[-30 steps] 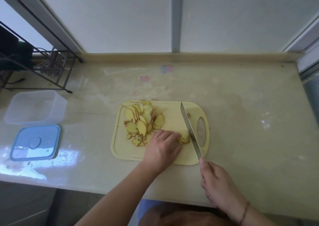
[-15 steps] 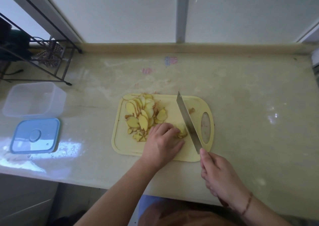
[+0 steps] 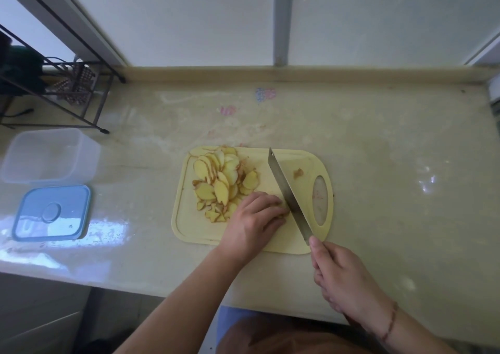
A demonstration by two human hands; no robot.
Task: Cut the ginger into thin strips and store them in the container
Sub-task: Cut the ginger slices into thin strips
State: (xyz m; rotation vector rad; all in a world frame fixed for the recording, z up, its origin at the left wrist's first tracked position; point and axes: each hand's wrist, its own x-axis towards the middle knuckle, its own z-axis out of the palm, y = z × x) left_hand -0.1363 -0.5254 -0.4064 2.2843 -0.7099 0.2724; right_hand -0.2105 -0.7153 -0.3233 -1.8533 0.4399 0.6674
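A pale yellow cutting board [image 3: 194,229] lies on the counter. Several thin ginger slices [image 3: 219,177] are heaped on its left half. My left hand [image 3: 251,219] has its fingers curled down on a small ginger piece [image 3: 282,209] that is mostly hidden under the fingertips. My right hand [image 3: 341,275] grips the handle of a knife [image 3: 288,195]; the blade slants across the board and touches the ginger right beside my left fingertips. The clear container [image 3: 46,154] stands open at the far left, with its blue lid [image 3: 52,213] lying in front of it.
A black wire rack [image 3: 62,88] stands at the back left of the beige counter [image 3: 392,164]. A small ginger scrap [image 3: 297,173] lies on the board near its oval handle hole [image 3: 320,200]. A wall and window frame run behind the counter.
The knife blade has shifted slightly left, closer to my left fingertips, and covers more of the ginger piece. Both hands stay in nearly the same place.
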